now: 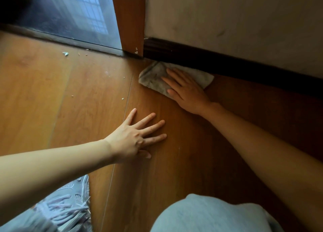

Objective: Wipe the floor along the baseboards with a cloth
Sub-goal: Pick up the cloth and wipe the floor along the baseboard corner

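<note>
A grey cloth [153,76] lies flat on the wooden floor [78,92], its far edge against the dark baseboard [227,64], close to the corner by the wooden door frame [131,22]. My right hand [185,90] presses down on the cloth with straight fingers that point toward the corner. My left hand [138,135] rests flat on the bare floor nearer to me, fingers spread, holding nothing.
Small crumbs and bits of debris [66,53] lie scattered on the floor left of the cloth, near a dark threshold [70,39] with glass behind it. My knee in light blue fabric [209,214] and a patterned grey garment [70,205] fill the bottom edge.
</note>
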